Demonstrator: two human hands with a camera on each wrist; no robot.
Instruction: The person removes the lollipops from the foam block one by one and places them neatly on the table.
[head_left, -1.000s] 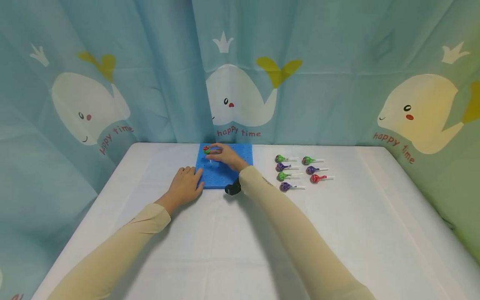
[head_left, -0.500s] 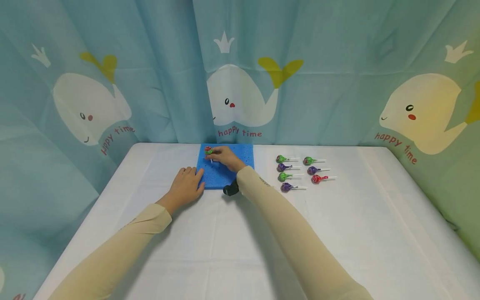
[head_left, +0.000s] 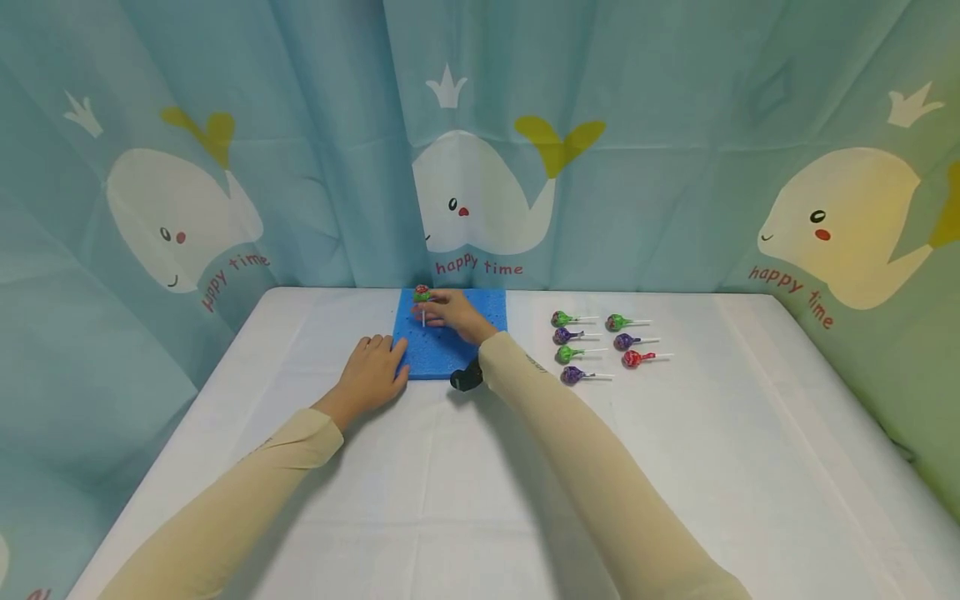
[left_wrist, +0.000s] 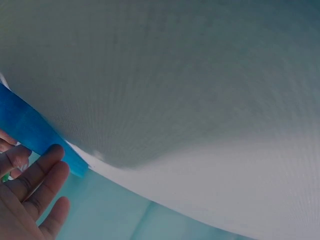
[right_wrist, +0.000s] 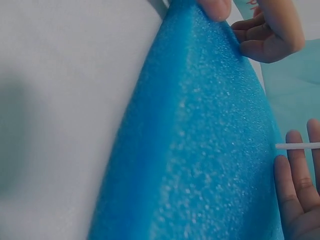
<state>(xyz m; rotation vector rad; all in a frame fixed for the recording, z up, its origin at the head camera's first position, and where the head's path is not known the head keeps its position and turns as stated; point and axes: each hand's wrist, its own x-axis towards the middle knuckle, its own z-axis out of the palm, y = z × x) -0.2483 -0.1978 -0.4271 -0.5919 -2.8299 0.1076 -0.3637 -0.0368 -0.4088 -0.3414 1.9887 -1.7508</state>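
Observation:
My right hand (head_left: 450,313) is over the far left part of a blue foam board (head_left: 450,358), pinching a lollipop (head_left: 422,296) with a red and green wrapper. The candy end points up and its white stick points down. In the right wrist view the stick (right_wrist: 297,146) meets the board's outline; whether it touches the foam I cannot tell. At the board's near left corner rests my left hand (head_left: 370,371), its thumb by the front edge and its other fingers along the left side. The left wrist view catches its fingers (left_wrist: 47,187) fairly straight beside the board's edge.
Several wrapped lollipops lie in two columns right of the board, among them a red one (head_left: 633,358), a purple one (head_left: 572,374) and a green one (head_left: 559,318). A whale-print curtain (head_left: 480,200) hangs behind the white-covered table (head_left: 450,483). A black device (head_left: 467,377) sits under my right wrist.
The lollipop in my right hand has shifted slightly to the right over the board and its stick stands more upright. My left hand has stayed in place.

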